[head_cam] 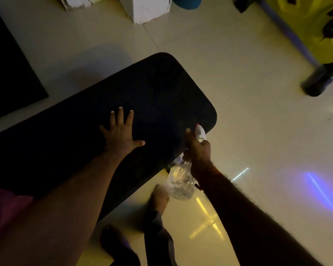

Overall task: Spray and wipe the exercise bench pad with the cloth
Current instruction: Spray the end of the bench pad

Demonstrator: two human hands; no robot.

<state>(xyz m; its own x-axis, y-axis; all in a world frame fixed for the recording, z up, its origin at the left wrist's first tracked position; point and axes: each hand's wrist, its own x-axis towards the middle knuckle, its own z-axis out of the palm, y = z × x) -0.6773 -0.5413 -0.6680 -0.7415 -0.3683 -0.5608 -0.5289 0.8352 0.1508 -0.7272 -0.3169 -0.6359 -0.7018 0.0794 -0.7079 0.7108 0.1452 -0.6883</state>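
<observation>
Right hand [198, 150] clenched round neck of clear plastic spray bottle [179, 181], white nozzle over pad's near edge. Left hand [121, 135] released, fingers spread, palm flat on black padded bench pad [152, 89]. Beyond: pale tiled floor [258, 93], yellow machine [315, 25].

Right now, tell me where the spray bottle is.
The spray bottle is in the right hand, at the bench pad's near right edge, above the floor.

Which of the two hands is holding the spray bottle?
The right hand grips the clear spray bottle; the left hand lies flat, empty, on the black bench pad.
</observation>
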